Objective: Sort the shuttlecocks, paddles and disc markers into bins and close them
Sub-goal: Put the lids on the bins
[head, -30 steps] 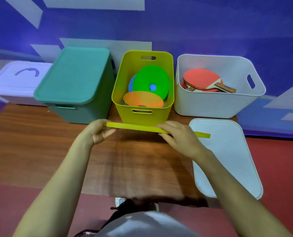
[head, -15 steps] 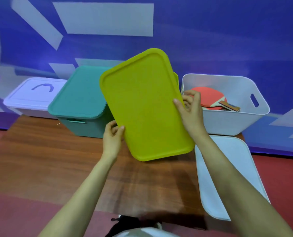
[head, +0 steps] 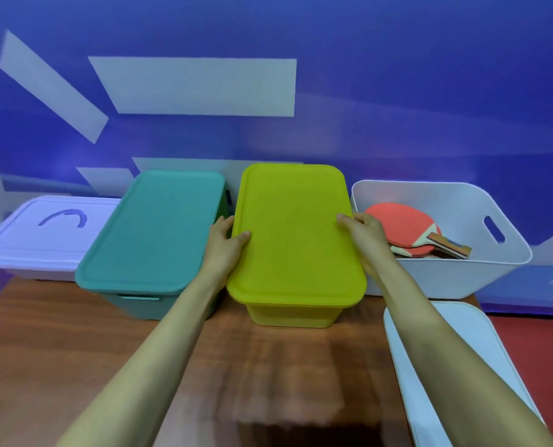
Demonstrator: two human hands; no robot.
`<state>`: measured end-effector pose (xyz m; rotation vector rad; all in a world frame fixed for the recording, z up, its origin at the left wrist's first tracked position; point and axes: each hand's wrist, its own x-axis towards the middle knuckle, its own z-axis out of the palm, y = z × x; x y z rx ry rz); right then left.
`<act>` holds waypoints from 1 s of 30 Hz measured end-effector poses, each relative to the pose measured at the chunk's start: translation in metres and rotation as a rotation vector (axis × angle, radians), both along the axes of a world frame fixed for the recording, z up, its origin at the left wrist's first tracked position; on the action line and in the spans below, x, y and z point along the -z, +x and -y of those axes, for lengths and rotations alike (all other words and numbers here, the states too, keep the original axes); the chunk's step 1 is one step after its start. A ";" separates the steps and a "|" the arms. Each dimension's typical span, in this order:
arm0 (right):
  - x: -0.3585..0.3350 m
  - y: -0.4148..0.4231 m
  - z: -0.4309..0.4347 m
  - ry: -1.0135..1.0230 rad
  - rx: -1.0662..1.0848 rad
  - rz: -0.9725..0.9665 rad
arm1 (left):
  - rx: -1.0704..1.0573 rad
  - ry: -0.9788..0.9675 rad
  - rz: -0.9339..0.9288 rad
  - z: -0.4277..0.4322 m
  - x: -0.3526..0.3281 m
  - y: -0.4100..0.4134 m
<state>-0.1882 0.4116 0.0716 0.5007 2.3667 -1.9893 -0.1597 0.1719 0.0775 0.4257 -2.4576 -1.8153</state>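
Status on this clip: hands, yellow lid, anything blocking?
Hands: left hand and right hand grip yellow lid at its sides. Lid lies on yellow bin. Beside it, white bin open, paddles inside, white lid on table. Nothing blocking.

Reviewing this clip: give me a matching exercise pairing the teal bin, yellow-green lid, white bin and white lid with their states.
Things:
1. teal bin
2. yellow-green lid
3. white bin
4. white lid

States:
A. lying flat on the table
B. open, paddles inside
C. closed with its own lid
D. gripped by left hand and right hand, atop the yellow-green bin

Pairs: 1-C; 2-D; 3-B; 4-A
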 end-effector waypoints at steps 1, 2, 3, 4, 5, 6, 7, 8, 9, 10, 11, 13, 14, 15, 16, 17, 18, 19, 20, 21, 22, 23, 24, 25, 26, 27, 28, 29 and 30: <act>-0.001 -0.005 0.001 0.024 0.004 0.009 | 0.004 -0.021 0.006 0.000 0.003 -0.008; -0.001 -0.009 0.002 0.042 0.011 0.008 | 0.016 -0.027 0.016 0.000 0.006 -0.014; 0.000 -0.013 0.002 0.062 0.018 0.014 | 0.032 -0.027 0.027 -0.001 0.010 -0.019; 0.001 -0.017 0.002 0.089 0.019 0.016 | 0.048 -0.017 0.043 0.000 0.015 -0.023; 0.002 -0.021 0.001 0.117 0.022 0.018 | 0.064 -0.004 0.061 0.000 0.018 -0.026; 0.003 -0.022 0.002 0.142 0.024 0.024 | 0.072 0.022 0.079 0.002 0.023 -0.029; 0.005 -0.024 0.002 0.162 0.022 0.026 | 0.073 0.053 0.095 0.003 0.027 -0.033; 0.010 -0.026 0.002 0.180 0.015 0.023 | 0.068 0.089 0.106 0.004 0.030 -0.034; 0.014 -0.027 0.001 0.202 0.016 0.016 | 0.059 0.125 0.113 0.004 0.032 -0.035; 0.018 -0.028 0.001 0.226 0.016 0.008 | 0.051 0.157 0.118 0.005 0.034 -0.035; 0.026 -0.030 -0.004 0.249 0.011 0.003 | 0.047 0.177 0.128 0.005 0.035 -0.035; 0.036 -0.030 -0.011 0.308 -0.020 0.018 | 0.049 0.207 0.150 0.003 0.038 -0.032; 0.033 -0.027 -0.009 0.349 -0.032 0.036 | 0.053 0.209 0.154 0.003 0.040 -0.032; 0.029 -0.024 -0.007 0.395 -0.048 0.042 | 0.054 0.194 0.153 0.002 0.042 -0.032; 0.028 -0.024 -0.007 0.452 -0.071 0.040 | 0.051 0.178 0.151 0.002 0.042 -0.033; 0.028 -0.024 -0.007 0.504 -0.088 0.038 | 0.044 0.170 0.151 0.002 0.043 -0.034; 0.029 -0.026 -0.006 0.542 -0.099 0.033 | 0.039 0.176 0.156 0.004 0.043 -0.036; 0.030 -0.029 -0.005 0.559 -0.109 0.030 | 0.034 0.196 0.168 0.005 0.043 -0.038; 0.029 -0.031 -0.003 0.570 -0.119 0.034 | 0.031 0.219 0.182 0.007 0.042 -0.040; 0.030 -0.033 -0.002 0.580 -0.127 0.043 | 0.032 0.241 0.195 0.009 0.042 -0.041; 0.030 -0.035 -0.002 0.593 -0.134 0.059 | 0.037 0.251 0.202 0.009 0.042 -0.042; 0.030 -0.037 -0.002 0.610 -0.143 0.078 | 0.042 0.246 0.202 0.009 0.041 -0.042; 0.030 -0.038 -0.002 0.631 -0.152 0.098 | 0.044 0.235 0.198 0.008 0.040 -0.041; 0.029 -0.039 0.000 0.657 -0.157 0.105 | 0.041 0.232 0.192 0.008 0.041 -0.040; 0.028 -0.038 0.002 0.682 -0.154 0.112 | 0.041 0.242 0.191 0.007 0.041 -0.039; 0.028 -0.038 0.003 0.702 -0.146 0.110 | 0.044 0.268 0.195 0.006 0.041 -0.037; 0.029 -0.036 0.005 0.717 -0.138 0.104 | 0.050 0.308 0.207 0.006 0.042 -0.036; 0.030 -0.035 0.006 0.726 -0.134 0.099 | 0.060 0.349 0.219 0.005 0.043 -0.036; 0.031 -0.033 0.007 0.732 -0.135 0.094 | 0.075 0.374 0.228 0.005 0.044 -0.035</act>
